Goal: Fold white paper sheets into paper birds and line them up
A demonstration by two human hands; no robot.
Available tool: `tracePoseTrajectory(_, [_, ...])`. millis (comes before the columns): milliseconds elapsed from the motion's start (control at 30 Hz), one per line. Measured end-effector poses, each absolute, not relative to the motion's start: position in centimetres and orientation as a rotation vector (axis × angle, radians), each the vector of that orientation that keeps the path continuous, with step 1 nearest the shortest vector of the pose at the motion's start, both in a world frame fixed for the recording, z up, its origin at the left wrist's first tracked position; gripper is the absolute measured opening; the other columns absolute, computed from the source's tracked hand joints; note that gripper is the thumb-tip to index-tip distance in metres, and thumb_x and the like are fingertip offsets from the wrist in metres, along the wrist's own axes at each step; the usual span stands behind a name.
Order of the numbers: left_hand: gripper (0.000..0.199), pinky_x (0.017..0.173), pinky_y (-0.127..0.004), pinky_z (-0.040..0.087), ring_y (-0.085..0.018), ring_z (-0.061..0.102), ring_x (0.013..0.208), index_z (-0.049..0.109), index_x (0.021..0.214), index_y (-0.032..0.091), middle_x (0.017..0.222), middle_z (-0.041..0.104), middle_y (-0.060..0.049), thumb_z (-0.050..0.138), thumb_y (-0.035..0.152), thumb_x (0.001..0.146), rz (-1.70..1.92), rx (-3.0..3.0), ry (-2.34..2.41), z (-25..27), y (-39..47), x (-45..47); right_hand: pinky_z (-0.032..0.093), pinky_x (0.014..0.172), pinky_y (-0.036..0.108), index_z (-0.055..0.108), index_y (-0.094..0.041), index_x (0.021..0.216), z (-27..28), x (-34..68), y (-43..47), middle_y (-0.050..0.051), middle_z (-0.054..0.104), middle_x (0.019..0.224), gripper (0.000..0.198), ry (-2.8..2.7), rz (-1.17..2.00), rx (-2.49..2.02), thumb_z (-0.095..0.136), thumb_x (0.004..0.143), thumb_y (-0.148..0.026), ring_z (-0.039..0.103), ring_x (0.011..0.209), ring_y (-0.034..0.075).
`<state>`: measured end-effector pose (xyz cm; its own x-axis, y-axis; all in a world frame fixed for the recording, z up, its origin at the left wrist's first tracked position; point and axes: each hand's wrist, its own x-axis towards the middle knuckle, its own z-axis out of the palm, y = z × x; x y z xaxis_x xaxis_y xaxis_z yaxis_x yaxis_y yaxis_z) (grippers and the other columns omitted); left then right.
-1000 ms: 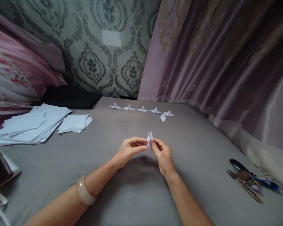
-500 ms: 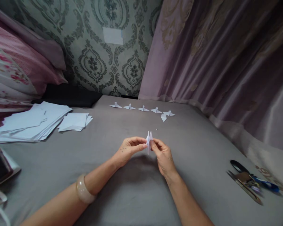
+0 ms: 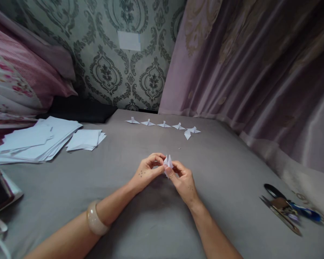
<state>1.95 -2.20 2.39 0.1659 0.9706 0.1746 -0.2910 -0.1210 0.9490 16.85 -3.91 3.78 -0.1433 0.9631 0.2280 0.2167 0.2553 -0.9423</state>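
"Both hands were busy, then?"

"Yes. The left hand (image 3: 149, 170) and the right hand (image 3: 185, 182) each pinched a small, white, sharply folded paper piece (image 3: 169, 161), which sat between them at the middle of the view."

"Which way did it point?"

"Its long axis ran nearly straight up the view, away from the wrists, with two narrow points side by side at the top. Whether it stood upright or leaned away, I couldn't tell."

"Which hand was nearer?"

"Neither; both touched it. The left fingers met it on its left side, while the right thumb lay across its lower near face and hid part of it. I couldn't see where every finger behind it pressed."

"Did it rest on anything?"

"It looked lifted above the grey cloth-covered table (image 3: 140, 217), with a soft shadow under the hands."

"And beyond?"

"Straight ahead, well apart from the fingertips, a row of five white, winged, folded paper shapes (image 3: 164, 125) ran across the cloth. A stack of small white paper squares (image 3: 83, 139) lay farther off, to the left."
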Motion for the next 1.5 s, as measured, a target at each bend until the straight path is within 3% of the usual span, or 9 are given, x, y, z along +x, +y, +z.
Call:
tracePoseTrajectory(133, [0.024, 0.075, -0.028, 0.047, -0.014, 0.059, 0.077, 0.057, 0.079, 0.015, 0.080, 0.062, -0.002, 0.075, 0.029, 0.070, 1.284, 1.107, 0.753, 2.2, -2.2, 2.2, 0.046, 0.074, 0.028, 0.068, -0.017, 0.089, 3.9, 16.7, -4.0, 0.004, 0.065, 0.082, 0.022, -1.587, 0.917, -1.193, 0.063, 0.080, -0.036, 0.058, 0.078, 0.018])
tracePoseTrajectory(267, [0.033, 0.080, -0.028, 0.047, -0.014, 0.062, 0.081, 0.062, 0.093, 0.015, 0.085, 0.067, -0.004, 0.077, 0.030, 0.069, 1.256, 1.078, 0.781, 2.1, -2.2, 2.3, 0.047, 0.075, 0.028, 0.070, -0.017, 0.091, 4.0, 16.6, -4.0, 0.005, 0.066, 0.086, 0.022, -1.551, 0.943, -1.164, 0.057, 0.084, -0.034, 0.060, 0.082, 0.018])
tracePoseTrajectory(500, [0.031, 0.084, -0.031, 0.048, -0.019, 0.064, 0.086, 0.069, 0.094, 0.015, 0.092, 0.072, -0.007, 0.075, 0.032, 0.069, 1.163, 1.067, 0.882, 2.9, -2.3, 2.0, 0.050, 0.074, 0.029, 0.069, -0.018, 0.097, 3.6, 16.7, -3.7, 0.005, 0.070, 0.087, 0.026, -1.393, 1.026, -1.216, 0.064, 0.079, -0.036, 0.063, 0.078, 0.017])
tracePoseTrajectory(700, [0.021, 0.081, -0.029, 0.047, -0.016, 0.063, 0.077, 0.072, 0.082, 0.013, 0.081, 0.072, -0.005, 0.072, 0.033, 0.074, 1.076, 1.062, 0.890, 3.3, -2.4, 1.8, 0.051, 0.070, 0.028, 0.068, -0.018, 0.092, 3.4, 16.9, -3.5, 0.005, 0.072, 0.084, 0.026, -1.249, 1.151, -1.187, 0.071, 0.073, -0.035, 0.065, 0.073, 0.016])
tracePoseTrajectory(833, [0.020, 0.078, -0.027, 0.047, -0.014, 0.061, 0.073, 0.073, 0.082, 0.014, 0.078, 0.071, -0.005, 0.070, 0.032, 0.076, 1.104, 1.057, 0.876, 3.2, -2.2, 1.7, 0.051, 0.076, 0.030, 0.070, -0.017, 0.090, 3.4, 17.2, -3.4, 0.005, 0.073, 0.084, 0.027, -1.216, 1.267, -1.170, 0.072, 0.072, -0.036, 0.067, 0.078, 0.017])
tracePoseTrajectory(1167, [0.021, 0.072, -0.025, 0.045, -0.012, 0.060, 0.069, 0.070, 0.078, 0.014, 0.074, 0.068, -0.002, 0.075, 0.032, 0.069, 1.126, 0.960, 0.900, 3.0, -2.4, 2.3, 0.046, 0.059, 0.025, 0.067, -0.017, 0.071, 2.9, 16.1, -3.9, 0.001, 0.066, 0.064, 0.020, -1.262, 1.024, -1.304, 0.067, 0.074, -0.036, 0.058, 0.060, 0.013])
tracePoseTrajectory(1300, [0.025, 0.067, -0.025, 0.045, -0.013, 0.058, 0.064, 0.068, 0.071, 0.013, 0.067, 0.065, -0.002, 0.074, 0.038, 0.069, 1.134, 0.954, 0.921, 3.0, -2.3, 2.0, 0.046, 0.064, 0.026, 0.066, -0.017, 0.079, 3.1, 16.0, -4.0, 0.002, 0.066, 0.072, 0.015, -1.364, 1.063, -1.246, 0.064, 0.076, -0.032, 0.059, 0.066, 0.014])
tracePoseTrajectory(1433, [0.027, 0.071, -0.026, 0.044, -0.014, 0.059, 0.070, 0.070, 0.076, 0.014, 0.073, 0.067, -0.003, 0.074, 0.040, 0.070, 1.071, 1.063, 0.895, 3.1, -2.4, 2.0, 0.048, 0.074, 0.028, 0.064, -0.019, 0.098, 3.4, 16.6, -3.9, 0.005, 0.066, 0.089, 0.025, -1.321, 1.107, -1.192, 0.064, 0.078, -0.034, 0.061, 0.081, 0.017])
tracePoseTrajectory(1500, [0.028, 0.070, -0.025, 0.043, -0.014, 0.058, 0.071, 0.070, 0.074, 0.014, 0.073, 0.066, -0.003, 0.072, 0.041, 0.071, 1.046, 1.142, 0.876, 3.0, -2.5, 2.1, 0.047, 0.075, 0.028, 0.066, -0.019, 0.095, 3.4, 16.8, -3.9, 0.005, 0.065, 0.089, 0.023, -1.333, 1.100, -1.178, 0.066, 0.077, -0.034, 0.060, 0.081, 0.016])
